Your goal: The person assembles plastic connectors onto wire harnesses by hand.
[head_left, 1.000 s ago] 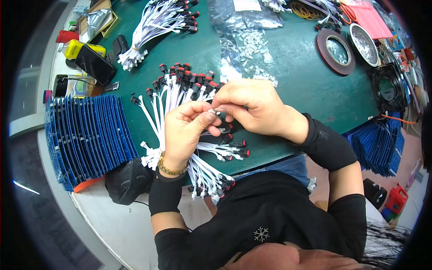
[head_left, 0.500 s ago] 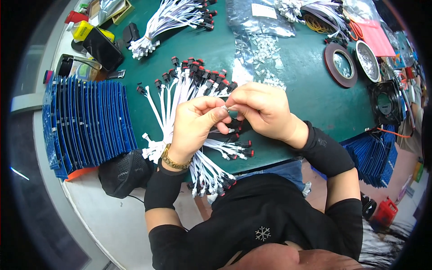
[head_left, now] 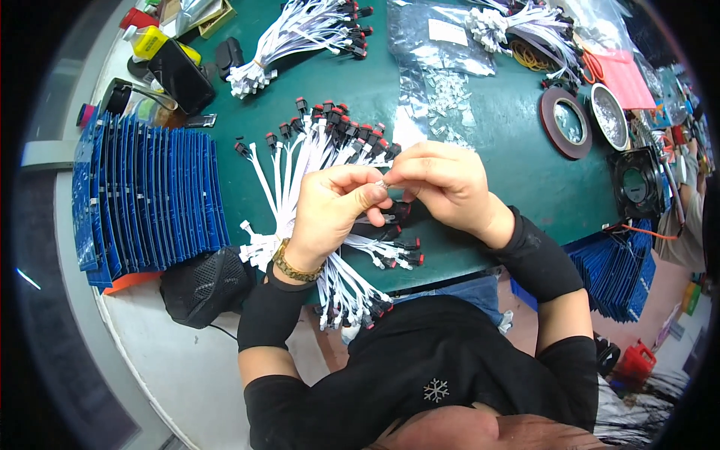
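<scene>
My left hand (head_left: 337,206) is closed, its thumb and forefinger pinching a tiny pale piece (head_left: 383,184) too small to identify. Against that same piece, the fingertips of my right hand (head_left: 442,184) are pressed together, so both hands meet over the bench. Below and behind them spreads a bundle of white cables (head_left: 289,199) ending in black-and-red connectors (head_left: 349,131). More of these white cables (head_left: 345,281) hang over the near edge under my left wrist. Small clear plastic pieces (head_left: 448,94) lie scattered on a clear bag beyond my right hand.
Blue circuit boards (head_left: 150,199) stand in a row at left; more boards (head_left: 619,270) sit at right. Another cable bundle (head_left: 289,45) lies at the back. A tape roll (head_left: 551,124), a bowl (head_left: 609,116) and a black fan (head_left: 636,184) line the right side. A phone (head_left: 182,77) rests back left.
The whole view has shifted slightly. Both hands keep their pinch at the same spot over the cables, with only slight finger movement.
</scene>
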### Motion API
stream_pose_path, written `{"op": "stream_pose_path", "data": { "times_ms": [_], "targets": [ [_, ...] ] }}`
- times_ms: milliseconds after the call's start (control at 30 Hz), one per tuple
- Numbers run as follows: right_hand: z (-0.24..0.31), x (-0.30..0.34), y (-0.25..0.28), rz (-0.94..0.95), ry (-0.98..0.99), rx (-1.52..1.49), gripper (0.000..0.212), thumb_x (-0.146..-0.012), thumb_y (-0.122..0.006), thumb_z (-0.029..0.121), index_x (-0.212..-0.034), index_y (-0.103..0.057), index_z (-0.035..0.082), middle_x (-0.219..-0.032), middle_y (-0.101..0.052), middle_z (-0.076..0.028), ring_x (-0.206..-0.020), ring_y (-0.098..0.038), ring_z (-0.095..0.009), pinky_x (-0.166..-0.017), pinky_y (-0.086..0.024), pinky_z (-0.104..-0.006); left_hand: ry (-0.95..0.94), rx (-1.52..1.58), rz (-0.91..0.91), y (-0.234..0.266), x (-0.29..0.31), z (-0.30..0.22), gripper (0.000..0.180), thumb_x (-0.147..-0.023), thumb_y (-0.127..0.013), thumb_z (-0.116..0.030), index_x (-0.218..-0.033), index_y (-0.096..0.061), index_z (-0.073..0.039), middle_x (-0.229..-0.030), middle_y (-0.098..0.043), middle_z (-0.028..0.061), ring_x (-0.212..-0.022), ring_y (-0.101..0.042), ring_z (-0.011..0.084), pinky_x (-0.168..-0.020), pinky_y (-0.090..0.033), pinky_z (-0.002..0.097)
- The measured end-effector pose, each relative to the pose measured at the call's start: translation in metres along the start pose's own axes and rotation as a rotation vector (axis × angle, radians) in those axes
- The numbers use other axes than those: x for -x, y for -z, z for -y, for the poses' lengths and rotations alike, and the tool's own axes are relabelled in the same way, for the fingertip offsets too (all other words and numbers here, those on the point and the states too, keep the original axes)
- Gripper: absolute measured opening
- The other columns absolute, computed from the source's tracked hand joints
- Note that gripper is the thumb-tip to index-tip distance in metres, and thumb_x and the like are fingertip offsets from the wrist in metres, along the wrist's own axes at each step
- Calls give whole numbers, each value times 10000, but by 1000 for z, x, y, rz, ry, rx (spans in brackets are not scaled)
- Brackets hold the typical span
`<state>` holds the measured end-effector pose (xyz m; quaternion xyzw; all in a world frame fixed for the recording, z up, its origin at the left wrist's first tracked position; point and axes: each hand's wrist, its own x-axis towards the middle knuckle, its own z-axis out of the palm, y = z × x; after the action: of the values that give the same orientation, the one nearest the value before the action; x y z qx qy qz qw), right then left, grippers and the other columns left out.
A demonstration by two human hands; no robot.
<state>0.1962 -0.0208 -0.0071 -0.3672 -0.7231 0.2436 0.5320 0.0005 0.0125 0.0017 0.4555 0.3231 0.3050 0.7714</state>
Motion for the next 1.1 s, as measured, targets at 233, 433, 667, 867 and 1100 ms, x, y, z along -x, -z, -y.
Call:
{"op": "stream_pose_path", "data": {
  "times_ms": [233,433,667,867,1100],
  "targets": [
    [-3,-3,7,36,6,45,198,-712,-705,-30,-895,-665,35,-800,-661,-94,-718,-658,-241,-622,-530,-304,-54,-81,-45,-5,1,0,145,-844,-668,-51,-943,-649,54,-772,-669,125,-585,-629,131,-550,-521,215],
    [-4,-3,7,52,47,29,168,-738,-694,-20,-892,-656,35,-826,-653,-92,-702,-649,-229,-584,-522,-293,-27,-119,-48,-5,1,1,129,-850,-643,-21,-955,-645,55,-786,-672,129,-613,-636,129,-583,-522,213],
    [-3,0,4,4,38,-35,160,-750,-694,-12,-896,-649,36,-835,-646,-86,-699,-643,-220,-572,-520,-292,-21,-110,-9,-2,1,0,141,-858,-631,-2,-978,-635,71,-833,-666,132,-658,-642,139,-614,-539,222],
    [-2,1,2,-20,21,-59,159,-758,-697,7,-906,-649,43,-825,-635,-84,-704,-641,-235,-592,-526,-300,-12,-79,12,-1,1,1,144,-864,-624,-7,-986,-630,69,-849,-666,133,-674,-643,135,-623,-541,219],
    [-4,3,0,4,-29,-116,143,-775,-673,-46,-901,-653,19,-873,-616,-76,-686,-616,-142,-508,-488,-242,1,-81,19,0,1,1,140,-866,-622,-6,-983,-630,72,-839,-668,140,-662,-652,147,-613,-552,227]
  ]
}}
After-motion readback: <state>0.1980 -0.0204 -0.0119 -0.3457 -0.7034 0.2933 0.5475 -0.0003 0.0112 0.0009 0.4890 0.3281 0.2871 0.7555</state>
